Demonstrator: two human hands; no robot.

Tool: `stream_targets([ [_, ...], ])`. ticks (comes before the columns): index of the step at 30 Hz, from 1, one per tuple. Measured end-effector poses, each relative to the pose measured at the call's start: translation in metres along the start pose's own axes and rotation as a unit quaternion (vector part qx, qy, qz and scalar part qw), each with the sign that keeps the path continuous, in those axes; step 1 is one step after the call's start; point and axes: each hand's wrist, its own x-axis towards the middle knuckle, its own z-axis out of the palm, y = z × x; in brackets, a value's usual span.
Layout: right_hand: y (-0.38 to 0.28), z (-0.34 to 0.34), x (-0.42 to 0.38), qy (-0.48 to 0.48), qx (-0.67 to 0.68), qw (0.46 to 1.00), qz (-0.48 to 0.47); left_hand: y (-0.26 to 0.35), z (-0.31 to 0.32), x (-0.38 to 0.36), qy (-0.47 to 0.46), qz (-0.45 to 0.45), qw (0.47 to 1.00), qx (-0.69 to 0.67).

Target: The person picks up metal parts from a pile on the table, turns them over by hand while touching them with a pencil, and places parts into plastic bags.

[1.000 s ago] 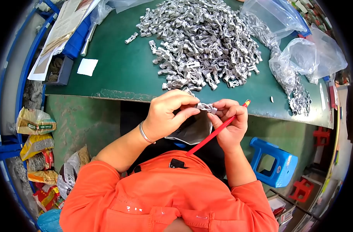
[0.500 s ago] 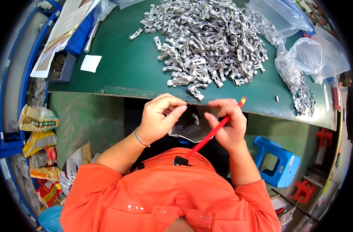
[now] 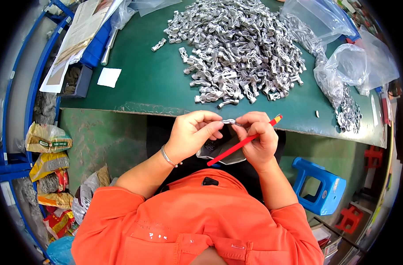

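My left hand (image 3: 195, 134) pinches one end of a small silver metal part (image 3: 229, 121) just in front of the table edge. My right hand (image 3: 259, 138) is at the part's other end. Held across the right palm and fingers is a slim red stick-like tool (image 3: 232, 151) with a yellow and dark end; its exact kind is not clear. Below the hands, over my lap, an open grey bag (image 3: 233, 155) is partly hidden. A large heap of similar silver parts (image 3: 241, 53) covers the middle of the green table (image 3: 139, 84).
Clear plastic bags (image 3: 349, 64) and small shiny pieces (image 3: 347, 115) lie at the right of the table. A blue bin (image 3: 95, 48), papers (image 3: 80, 33) and a white paper piece (image 3: 109, 77) are at left. A blue stool (image 3: 320, 185) stands right; filled sacks (image 3: 49, 139) are stacked left.
A small part seen over the bag below the hands is no longer visible there. A silver part is now between my fingertips, and the hands are closer together. The red tool has tilted flatter.
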Motion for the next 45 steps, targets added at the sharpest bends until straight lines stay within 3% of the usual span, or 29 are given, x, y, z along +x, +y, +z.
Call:
stream_targets([
  [2, -0.002, -0.001, -0.002, 0.001, 0.004, 1.000, -0.003, -0.001, 0.002, -0.001, 0.001, 0.018, 1.000, -0.017],
  [4, -0.007, 0.000, -0.006, 0.026, 0.114, 0.981, 0.156, -0.003, 0.003, -0.001, 0.005, 0.035, 0.999, -0.034],
  [5, -0.008, -0.001, -0.007, 0.026, 0.114, 0.981, 0.157, -0.005, 0.003, -0.001, 0.005, 0.111, 0.994, 0.007],
  [6, -0.009, -0.004, -0.008, 0.013, 0.213, 0.944, 0.250, -0.006, 0.003, -0.002, 0.005, 0.187, 0.981, 0.047],
  [7, -0.009, -0.007, -0.009, 0.000, 0.307, 0.890, 0.338, -0.005, 0.003, -0.003, 0.006, 0.185, 0.982, 0.047],
  [10, -0.006, -0.005, -0.012, -0.004, 0.365, 0.877, 0.313, -0.003, 0.003, -0.006, -0.007, 0.268, 0.953, 0.143],
  [13, -0.004, -0.004, -0.014, 0.015, 0.382, 0.884, 0.268, 0.000, 0.005, -0.006, -0.027, 0.317, 0.937, 0.146],
  [15, -0.006, -0.004, -0.015, 0.039, 0.302, 0.932, 0.197, -0.001, 0.002, -0.003, -0.032, 0.345, 0.918, 0.191],
  [17, -0.007, -0.005, -0.017, 0.047, 0.272, 0.947, 0.167, -0.005, 0.002, -0.002, -0.021, 0.357, 0.913, 0.199],
  [21, -0.010, -0.008, -0.013, 0.056, 0.237, 0.964, 0.109, -0.008, 0.005, -0.006, -0.006, 0.284, 0.952, 0.114],
  [23, -0.006, -0.012, -0.007, 0.005, 0.113, 0.991, 0.071, -0.001, 0.003, -0.007, -0.014, 0.278, 0.937, 0.209],
  [27, 0.008, -0.002, 0.012, -0.010, -0.094, 0.995, 0.035, -0.001, 0.004, -0.007, 0.041, 0.275, 0.928, 0.249],
  [31, 0.018, 0.006, 0.018, -0.033, -0.137, 0.990, 0.030, -0.001, 0.004, 0.000, 0.069, 0.227, 0.934, 0.267],
  [36, 0.017, 0.003, 0.006, -0.011, -0.090, 0.995, -0.042, 0.003, 0.005, 0.000, 0.084, 0.176, 0.943, 0.268],
  [39, 0.006, 0.000, 0.004, 0.000, -0.063, 0.996, -0.070, 0.001, -0.001, 0.002, 0.025, 0.097, 0.985, 0.137],
  [42, 0.002, -0.001, 0.003, -0.006, -0.034, 0.998, -0.044, 0.003, 0.000, -0.001, 0.014, 0.091, 0.993, 0.074],
  [45, 0.002, 0.000, -0.009, 0.029, 0.198, 0.961, 0.193, -0.001, 0.000, -0.002, 0.020, 0.152, 0.986, 0.072],
])
